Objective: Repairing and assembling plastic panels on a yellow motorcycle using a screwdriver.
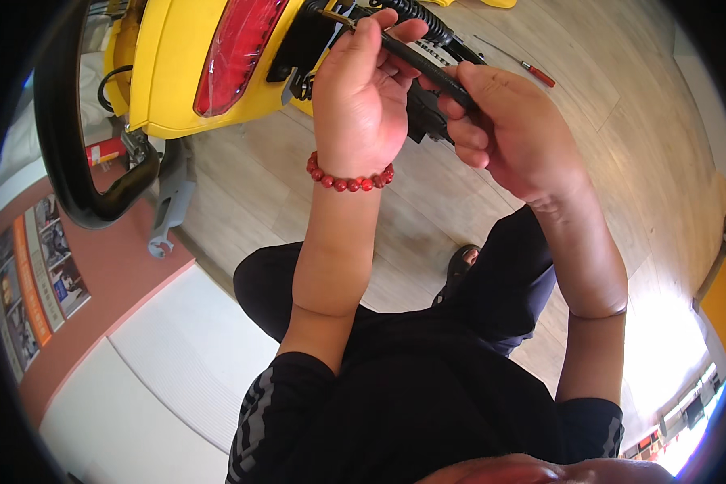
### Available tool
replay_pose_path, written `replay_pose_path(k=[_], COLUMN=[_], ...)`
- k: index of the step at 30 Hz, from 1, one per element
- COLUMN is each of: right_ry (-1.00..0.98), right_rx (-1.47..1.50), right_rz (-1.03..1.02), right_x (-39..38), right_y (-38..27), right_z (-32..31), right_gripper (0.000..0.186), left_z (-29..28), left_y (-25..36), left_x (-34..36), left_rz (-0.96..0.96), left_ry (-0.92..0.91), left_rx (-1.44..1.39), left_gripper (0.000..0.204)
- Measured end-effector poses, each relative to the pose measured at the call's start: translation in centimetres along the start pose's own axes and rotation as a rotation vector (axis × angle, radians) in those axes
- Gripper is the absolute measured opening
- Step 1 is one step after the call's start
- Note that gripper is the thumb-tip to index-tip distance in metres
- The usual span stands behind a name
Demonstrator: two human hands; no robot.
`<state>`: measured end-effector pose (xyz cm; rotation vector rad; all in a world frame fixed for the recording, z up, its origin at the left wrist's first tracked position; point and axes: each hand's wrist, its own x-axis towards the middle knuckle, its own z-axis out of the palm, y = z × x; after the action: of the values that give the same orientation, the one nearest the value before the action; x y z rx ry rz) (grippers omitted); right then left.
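A long, slim black rod (pixel 427 68) with a brass-coloured tip runs diagonally between my hands at the rear of a yellow vehicle (pixel 157 68). My left hand (pixel 361 97), a red bead bracelet at its wrist, has its fingers curled around the rod near the tip. My right hand (pixel 504 125) grips the other end, thumb on top and fingers bent under it. Behind the tip are a black panel (pixel 298 48) and a red tail light (pixel 234 56). A coil spring (pixel 423 24) and black mechanical parts show beyond my hands, partly hidden by them.
A red-handled screwdriver (pixel 538 74) lies on the wooden floor (pixel 621 161) at right. A black tubular bar (pixel 64 137) and a grey metal bracket (pixel 169 214) are at left, beside a pink panel with posters (pixel 40 282). My legs and sandalled foot (pixel 460 266) are below my hands.
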<state>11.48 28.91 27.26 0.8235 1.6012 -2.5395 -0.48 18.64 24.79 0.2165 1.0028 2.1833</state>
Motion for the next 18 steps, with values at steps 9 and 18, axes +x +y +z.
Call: replay_pose_path(k=[9,18], right_ry=[0.331,-0.01], right_rx=[-0.728,0.143], right_rz=[-0.637,-0.02], right_x=[0.0,0.1], right_y=[0.6,-0.3], right_z=[2.2,0.8], right_gripper=[0.034,0.042], left_z=[0.2,-0.9], left_y=[0.1,0.1], left_x=[0.4,0.4], left_rz=[0.002,0.014], left_ry=[0.034,0.003], left_rx=[0.012,0.049], left_gripper=[0.018,0.016])
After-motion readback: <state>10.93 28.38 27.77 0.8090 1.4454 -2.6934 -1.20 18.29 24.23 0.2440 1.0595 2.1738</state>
